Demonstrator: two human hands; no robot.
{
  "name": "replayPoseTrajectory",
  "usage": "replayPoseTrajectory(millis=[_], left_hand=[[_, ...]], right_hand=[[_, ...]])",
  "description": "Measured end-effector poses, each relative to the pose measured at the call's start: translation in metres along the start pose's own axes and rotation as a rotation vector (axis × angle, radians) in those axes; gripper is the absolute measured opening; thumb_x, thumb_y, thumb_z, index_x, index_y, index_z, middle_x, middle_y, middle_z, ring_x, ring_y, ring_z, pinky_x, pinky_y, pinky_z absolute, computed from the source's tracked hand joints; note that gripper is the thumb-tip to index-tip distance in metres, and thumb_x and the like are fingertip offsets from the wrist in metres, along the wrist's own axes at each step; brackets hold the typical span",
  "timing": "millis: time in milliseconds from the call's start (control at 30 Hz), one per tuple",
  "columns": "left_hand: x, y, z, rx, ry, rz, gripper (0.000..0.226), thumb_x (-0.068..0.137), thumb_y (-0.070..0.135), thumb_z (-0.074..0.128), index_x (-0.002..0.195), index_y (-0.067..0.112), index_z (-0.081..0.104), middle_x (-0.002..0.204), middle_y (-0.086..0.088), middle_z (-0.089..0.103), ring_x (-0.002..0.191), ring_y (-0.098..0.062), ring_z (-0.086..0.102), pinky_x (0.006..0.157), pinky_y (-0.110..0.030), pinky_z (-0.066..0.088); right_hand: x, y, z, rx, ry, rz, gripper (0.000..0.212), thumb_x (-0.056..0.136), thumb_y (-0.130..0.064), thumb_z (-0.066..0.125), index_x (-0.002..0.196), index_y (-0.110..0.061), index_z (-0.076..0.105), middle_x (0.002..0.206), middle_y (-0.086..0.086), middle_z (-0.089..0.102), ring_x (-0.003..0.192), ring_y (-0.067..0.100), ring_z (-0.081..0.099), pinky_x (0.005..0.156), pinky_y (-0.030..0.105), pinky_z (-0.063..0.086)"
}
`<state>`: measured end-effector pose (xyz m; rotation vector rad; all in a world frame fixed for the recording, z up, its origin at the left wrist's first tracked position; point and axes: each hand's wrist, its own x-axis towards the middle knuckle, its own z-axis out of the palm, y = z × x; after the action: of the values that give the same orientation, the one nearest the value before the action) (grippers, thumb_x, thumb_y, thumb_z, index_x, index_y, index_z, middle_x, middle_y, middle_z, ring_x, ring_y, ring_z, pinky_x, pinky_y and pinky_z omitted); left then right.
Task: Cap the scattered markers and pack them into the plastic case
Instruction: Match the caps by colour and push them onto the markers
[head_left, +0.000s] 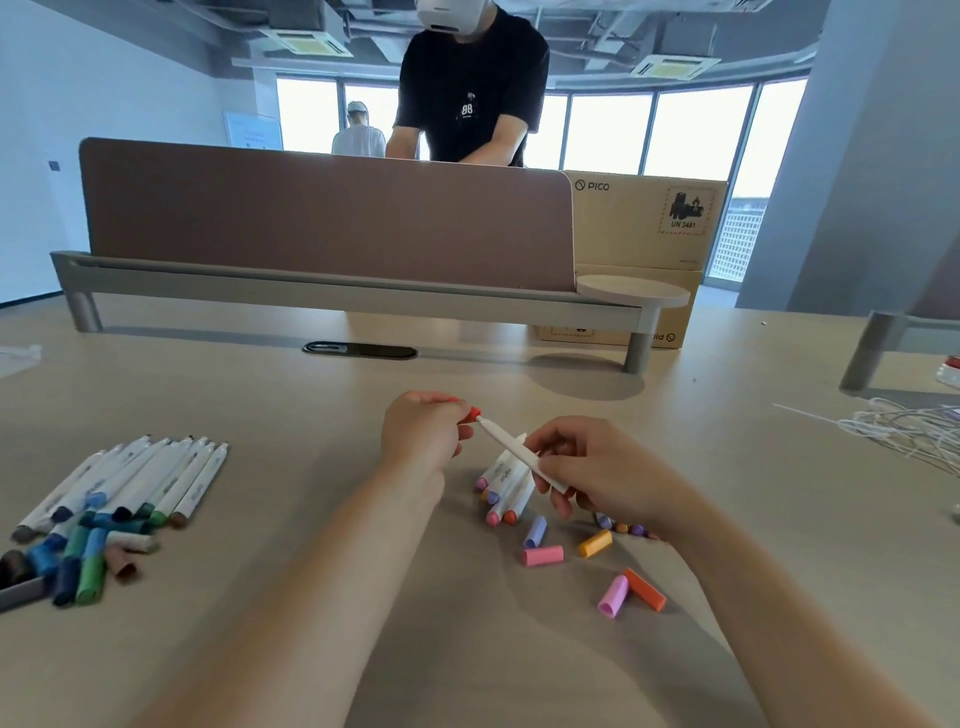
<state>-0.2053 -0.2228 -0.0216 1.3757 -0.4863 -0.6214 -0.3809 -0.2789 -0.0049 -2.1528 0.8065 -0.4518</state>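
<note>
Left hand (421, 434) raised over counter (311, 405) centre, fingers curled, pinching red cap (471, 414). Right hand (597, 478) grips white marker (511, 451) by rear half, tip angled far-left, just beside cap mouth. More markers (503, 488) heaped beneath right hand; loose caps (543, 556) near-right. Cardboard box (644, 228) far right reads "PICO", "UN 3481". Barrel print blurred, unreadable.

Markers (130, 483) lie left, loose caps (592, 558) right, on table (311, 597).
</note>
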Motion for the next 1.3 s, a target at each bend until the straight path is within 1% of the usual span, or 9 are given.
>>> replayPoseTrajectory(millis=[133, 333, 533, 667, 767, 933, 1033, 1133, 1300], left_hand=[[-0.006, -0.003, 0.004, 0.091, -0.026, 0.034, 0.007, 0.090, 0.006, 0.061, 0.094, 0.010, 0.059, 0.077, -0.007, 0.071, 0.061, -0.015, 0.064, 0.057, -0.028, 0.045], [-0.014, -0.006, 0.010, 0.143, -0.025, 0.079, 0.007, 0.088, 0.003, 0.060, 0.094, 0.007, 0.059, 0.079, -0.009, 0.072, 0.053, -0.011, 0.063, 0.051, -0.023, 0.042], [-0.022, 0.001, 0.012, 0.177, -0.164, 0.141, 0.022, 0.092, 0.006, 0.057, 0.105, 0.018, 0.070, 0.090, -0.002, 0.074, 0.076, -0.014, 0.069, 0.064, -0.029, 0.052], [-0.022, 0.003, 0.008, 0.341, -0.185, 0.244, 0.037, 0.092, 0.011, 0.055, 0.119, 0.034, 0.067, 0.104, 0.003, 0.068, 0.084, -0.011, 0.063, 0.068, -0.026, 0.052], [-0.023, 0.004, 0.009, 0.384, -0.199, 0.230, 0.027, 0.090, 0.013, 0.057, 0.107, 0.031, 0.068, 0.100, 0.002, 0.068, 0.078, -0.012, 0.060, 0.066, -0.024, 0.050], [-0.024, 0.005, 0.011, 0.413, -0.182, 0.218, 0.020, 0.091, 0.012, 0.056, 0.090, 0.027, 0.069, 0.084, 0.006, 0.064, 0.060, -0.011, 0.055, 0.041, -0.015, 0.044], [-0.023, 0.005, 0.012, 0.392, -0.182, 0.225, 0.022, 0.090, 0.009, 0.055, 0.085, 0.025, 0.070, 0.080, 0.004, 0.064, 0.062, -0.011, 0.054, 0.049, -0.018, 0.047], [-0.024, 0.004, 0.012, 0.378, -0.192, 0.231, 0.023, 0.088, 0.008, 0.055, 0.083, 0.023, 0.071, 0.078, 0.006, 0.064, 0.067, -0.009, 0.054, 0.066, -0.024, 0.044], [-0.024, 0.003, 0.012, 0.386, -0.193, 0.241, 0.023, 0.089, 0.009, 0.055, 0.081, 0.023, 0.070, 0.077, 0.005, 0.064, 0.067, -0.010, 0.054, 0.062, -0.023, 0.043]], right_hand=[[0.001, 0.001, 0.002, -0.004, 0.002, -0.016, 0.015, 0.098, -0.009, 0.054, 0.106, -0.015, 0.065, 0.073, 0.001, 0.071, 0.058, 0.016, 0.061, 0.068, 0.033, 0.056], [0.002, 0.004, 0.006, -0.011, 0.037, -0.009, 0.011, 0.098, -0.014, 0.057, 0.105, -0.013, 0.065, 0.070, 0.004, 0.069, 0.055, 0.016, 0.059, 0.064, 0.032, 0.054], [0.010, 0.000, 0.013, -0.133, 0.197, 0.026, 0.010, 0.090, -0.028, 0.065, 0.092, -0.019, 0.070, 0.076, 0.000, 0.072, 0.061, 0.014, 0.067, 0.070, 0.034, 0.058], [0.014, 0.010, 0.001, -0.159, 0.316, 0.103, 0.014, 0.089, -0.030, 0.066, 0.082, -0.019, 0.070, 0.071, 0.001, 0.070, 0.060, 0.013, 0.060, 0.063, 0.033, 0.054], [0.018, 0.020, -0.002, -0.277, 0.336, 0.207, 0.015, 0.089, -0.031, 0.065, 0.084, -0.018, 0.072, 0.077, 0.003, 0.068, 0.067, 0.016, 0.059, 0.063, 0.031, 0.051], [0.026, 0.025, 0.000, -0.378, 0.354, 0.351, 0.018, 0.091, -0.028, 0.062, 0.084, -0.012, 0.067, 0.074, 0.006, 0.067, 0.056, 0.014, 0.057, 0.052, 0.024, 0.045], [0.034, 0.028, 0.006, -0.449, 0.331, 0.395, 0.019, 0.091, -0.028, 0.063, 0.087, -0.010, 0.066, 0.069, 0.006, 0.063, 0.050, 0.015, 0.058, 0.047, 0.022, 0.046], [0.038, 0.032, 0.012, -0.542, 0.324, 0.380, 0.010, 0.090, -0.024, 0.062, 0.091, -0.016, 0.059, 0.078, 0.007, 0.067, 0.065, 0.024, 0.069, 0.062, 0.034, 0.061], [0.031, 0.023, 0.014, -0.637, 0.273, 0.320, 0.007, 0.090, -0.020, 0.062, 0.093, -0.020, 0.056, 0.087, 0.005, 0.065, 0.078, 0.026, 0.069, 0.073, 0.041, 0.061]])
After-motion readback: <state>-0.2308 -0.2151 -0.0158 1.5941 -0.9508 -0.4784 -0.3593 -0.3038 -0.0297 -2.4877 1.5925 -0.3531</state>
